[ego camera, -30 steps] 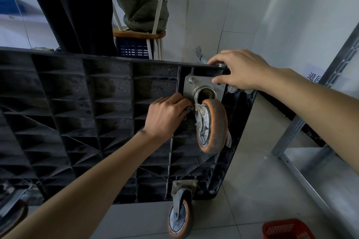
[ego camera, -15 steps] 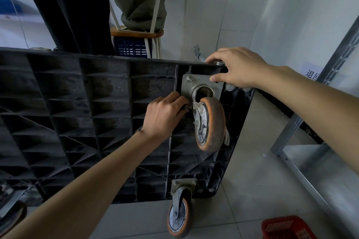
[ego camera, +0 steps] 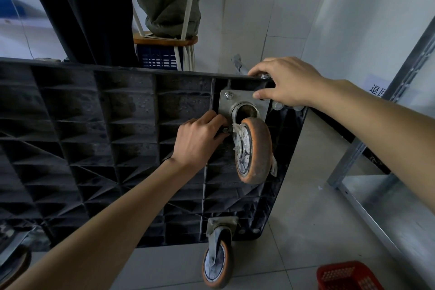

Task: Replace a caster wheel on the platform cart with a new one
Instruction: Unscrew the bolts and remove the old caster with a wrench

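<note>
The black ribbed plastic platform cart [ego camera: 98, 139] stands on edge, underside toward the camera. At the lower left corner of the square steel mounting plate [ego camera: 237, 99], the left hand [ego camera: 200, 141] has its fingers curled onto a small fastener, apparently a nut. Below the plate hangs the worn orange rubber caster wheel [ego camera: 255, 150]. At the plate's upper right corner, the right hand [ego camera: 286, 83] pinches the cart's top edge, thumb on the plate. Judging by this, the fasteners are being worked by hand; next comes the remaining upper-left bolt [ego camera: 228, 96].

Left hand [ego camera: 200, 141] fingers curled at mounting plate [ego camera: 243, 101] corner, hiding fastener; right hand [ego camera: 286, 83] covers plate's upper right; cart [ego camera: 94, 136] cut off at left edge
</note>
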